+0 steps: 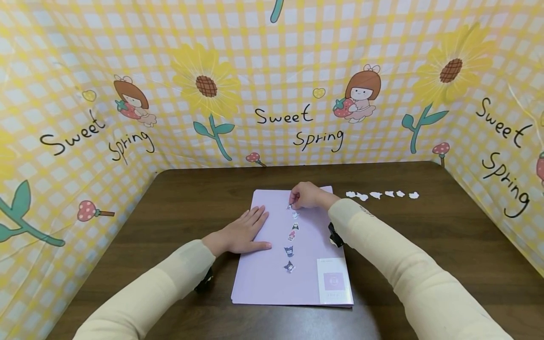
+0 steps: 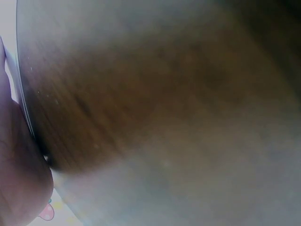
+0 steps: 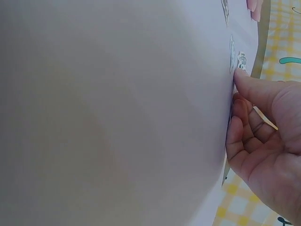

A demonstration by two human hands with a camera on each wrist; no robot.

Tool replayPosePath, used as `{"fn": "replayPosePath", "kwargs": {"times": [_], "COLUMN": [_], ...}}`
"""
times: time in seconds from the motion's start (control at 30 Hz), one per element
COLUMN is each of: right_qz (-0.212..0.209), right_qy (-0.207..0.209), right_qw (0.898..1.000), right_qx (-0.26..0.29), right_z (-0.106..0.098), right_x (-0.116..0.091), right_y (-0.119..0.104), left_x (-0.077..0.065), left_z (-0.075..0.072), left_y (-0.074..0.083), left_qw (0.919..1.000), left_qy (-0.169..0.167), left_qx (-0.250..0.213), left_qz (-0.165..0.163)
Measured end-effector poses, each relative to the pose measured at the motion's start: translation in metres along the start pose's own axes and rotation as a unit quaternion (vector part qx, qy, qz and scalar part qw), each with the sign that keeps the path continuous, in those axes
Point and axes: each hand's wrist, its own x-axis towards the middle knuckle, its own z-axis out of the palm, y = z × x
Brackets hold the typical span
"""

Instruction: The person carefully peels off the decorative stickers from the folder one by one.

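A lilac folder (image 1: 267,288) lies flat on the table, with a column of small cartoon stickers (image 1: 289,251) down its middle. My left hand (image 1: 244,233) rests on the folder's left edge, fingers spread and thumb pointing toward the column. Near the folder's top, my right hand (image 1: 307,195) pinches a small cartoon sticker (image 1: 290,207) at the upper end of the column, against the folder surface. In the right wrist view the thumb tip meets that sticker (image 3: 242,60), and the other fingers are curled. The left wrist view is mostly blurred, with part of the hand at its left edge.
Several white cut-out pieces (image 1: 376,195) lie in a row on the dark wooden table (image 1: 204,189), right of the folder. A clear label pocket (image 1: 335,281) sits at the folder's lower right corner. Yellow checked cloth (image 1: 272,85) stands around the table's back and sides.
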Motion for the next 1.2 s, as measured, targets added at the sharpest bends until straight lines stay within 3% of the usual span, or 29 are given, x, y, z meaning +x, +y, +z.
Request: {"fn": "replayPosePath", "kwargs": {"times": [0.4,0.7,1.2], "right_qz": [0.015,-0.004,-0.018], "right_qy": [-0.006,0.028,0.031], "right_qw": [1.0,0.999,0.997], "right_qx": [0.015,-0.028,-0.066], "right_z": [-0.001,0.003,0.005], "right_x": [-0.001,-0.001,0.0], "right_y": [-0.002,-0.008,-0.011], "left_x": [-0.001,0.0,-0.003], "left_z": [-0.002,0.001,-0.005], "left_y": [0.003,0.0,0.004], "left_qw": [1.0,1.0,1.0], "left_qy": [-0.001,0.006,0.0], "left_qx": [0.003,-0.006,-0.008], "left_qz": [-0.007,0.002,0.0]}}
